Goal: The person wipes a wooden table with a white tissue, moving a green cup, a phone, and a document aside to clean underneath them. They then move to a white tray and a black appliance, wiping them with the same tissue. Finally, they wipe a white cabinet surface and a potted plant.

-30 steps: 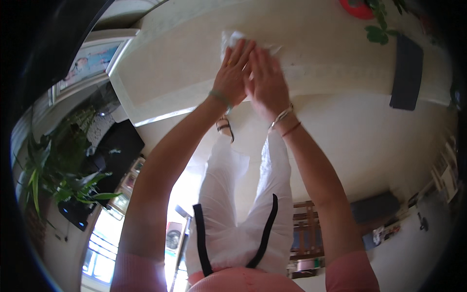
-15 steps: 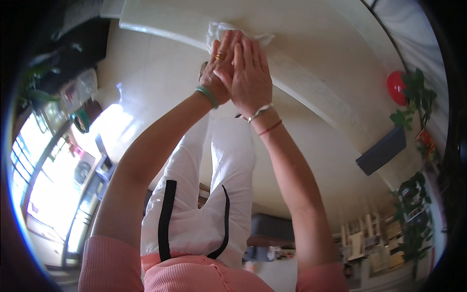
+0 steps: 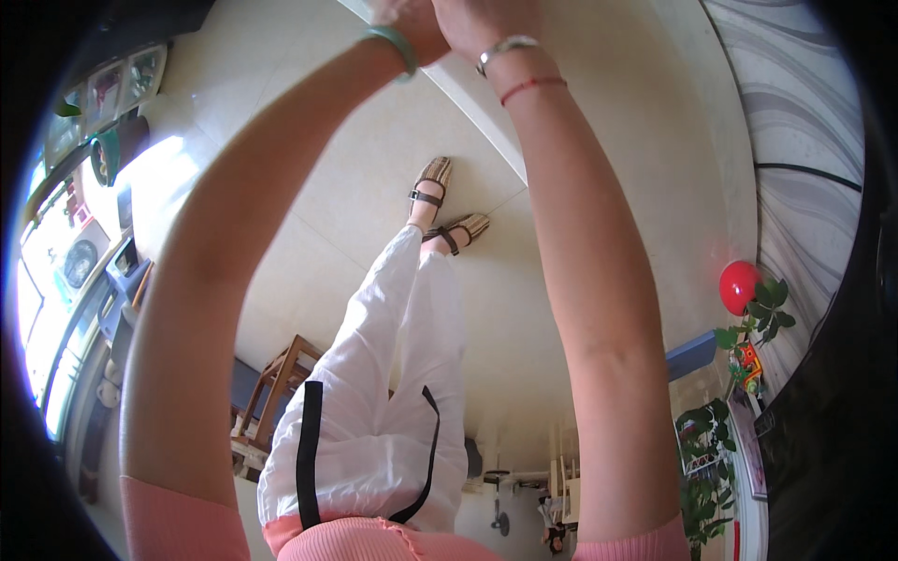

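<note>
Both arms reach to the top edge of the view, where the picture cuts off my fingers. My left hand (image 3: 416,26) has a green bangle (image 3: 393,45) at its wrist and looks smeared by motion. Close against it is my right hand (image 3: 488,23), with a silver bracelet (image 3: 505,49) and a thin red cord (image 3: 533,86) on the wrist. They are over the edge of a pale, smooth slab-like surface (image 3: 636,150). No white cloth shows in this view now, so whether either hand touches it is hidden.
Below are my striped shoes (image 3: 433,176) on the tiled floor (image 3: 309,178). On the right are a red balloon (image 3: 740,287), a leafy plant (image 3: 771,304), a blue panel (image 3: 690,356) and a wavy-patterned grey covering (image 3: 804,224). A wooden stool (image 3: 281,388) stands at lower left.
My joined hands have moved up to the top edge, and the crumpled white cloth under them has left the view. The view has shifted, so both shoes now show.
</note>
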Motion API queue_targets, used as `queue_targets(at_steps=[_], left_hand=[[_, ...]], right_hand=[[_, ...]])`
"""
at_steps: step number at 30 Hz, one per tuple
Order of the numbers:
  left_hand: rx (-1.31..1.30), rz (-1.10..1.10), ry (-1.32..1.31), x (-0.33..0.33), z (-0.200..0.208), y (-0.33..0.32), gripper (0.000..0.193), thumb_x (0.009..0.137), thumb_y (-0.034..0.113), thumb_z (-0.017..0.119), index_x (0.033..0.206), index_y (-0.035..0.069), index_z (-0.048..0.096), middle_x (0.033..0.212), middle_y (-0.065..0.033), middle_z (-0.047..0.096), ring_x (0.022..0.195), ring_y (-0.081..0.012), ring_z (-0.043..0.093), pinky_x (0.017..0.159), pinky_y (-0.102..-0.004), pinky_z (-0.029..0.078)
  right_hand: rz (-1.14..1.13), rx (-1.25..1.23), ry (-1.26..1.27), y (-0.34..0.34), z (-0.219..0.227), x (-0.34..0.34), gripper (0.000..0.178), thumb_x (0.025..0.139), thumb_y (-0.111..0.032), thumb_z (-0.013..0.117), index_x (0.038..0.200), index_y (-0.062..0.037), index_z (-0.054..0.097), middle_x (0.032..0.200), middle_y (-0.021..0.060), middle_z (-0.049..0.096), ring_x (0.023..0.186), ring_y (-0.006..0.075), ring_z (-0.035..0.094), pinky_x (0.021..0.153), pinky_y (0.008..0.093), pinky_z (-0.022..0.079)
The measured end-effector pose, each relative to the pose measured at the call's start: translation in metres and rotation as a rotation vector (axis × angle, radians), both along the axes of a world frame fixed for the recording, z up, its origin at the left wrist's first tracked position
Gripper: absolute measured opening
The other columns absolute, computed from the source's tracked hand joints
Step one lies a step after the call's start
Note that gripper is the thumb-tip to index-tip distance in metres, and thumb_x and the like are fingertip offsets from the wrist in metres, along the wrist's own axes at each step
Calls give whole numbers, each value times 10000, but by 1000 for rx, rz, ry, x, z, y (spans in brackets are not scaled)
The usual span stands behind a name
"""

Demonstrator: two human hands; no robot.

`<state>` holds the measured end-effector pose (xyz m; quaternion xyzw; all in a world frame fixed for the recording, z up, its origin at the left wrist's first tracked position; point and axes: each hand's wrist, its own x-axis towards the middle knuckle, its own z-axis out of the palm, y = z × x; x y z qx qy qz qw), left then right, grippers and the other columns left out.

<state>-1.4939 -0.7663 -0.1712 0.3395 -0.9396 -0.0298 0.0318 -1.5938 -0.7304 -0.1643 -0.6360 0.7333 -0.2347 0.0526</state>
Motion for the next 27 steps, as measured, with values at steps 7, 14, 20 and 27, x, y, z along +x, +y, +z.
queue_targets(at_steps=[7, 14, 20, 27], left_hand=[[180, -176, -161, -18, 10, 151, 794, 901, 458, 553, 1566, 70, 357, 1664, -163, 238, 1548, -435, 118, 1205, -666, 149], [278, -210, -134, -3, 21, 113, 731, 928, 477, 565, 1585, 236, 352, 1682, -61, 240, 1574, -326, 101, 1254, -565, 64], [24, 174, 3, 46, -13, -31, 744, 907, 478, 580, 1564, 193, 380, 1658, -78, 283, 1554, -313, 159, 1260, -522, 83], [-79, 215, -1, -13, -41, -11, 762, 882, 479, 597, 1540, 142, 412, 1631, -97, 333, 1530, -297, 225, 1267, -472, 106]], right_hand=[[-88, 260, 106, 177, 34, -11, 672, 954, -472, 623, 1446, -32, 497, 1478, 114, 523, 1368, 300, 475, 1159, 495, 308], [-63, 311, 60, 134, 43, 8, 898, 920, -521, 656, 1485, 101, 340, 1481, 263, 459, 1367, 394, 452, 1211, 490, 243], [92, -67, -9, -31, 19, 48, 622, 1016, -523, 430, 1435, -66, 476, 1312, 167, 569, 1271, 326, 497, 1139, 473, 329], [-37, -25, -79, -22, 7, -3, 635, 989, -470, 538, 1427, -15, 469, 1381, 208, 541, 1309, 388, 481, 1132, 487, 354]])
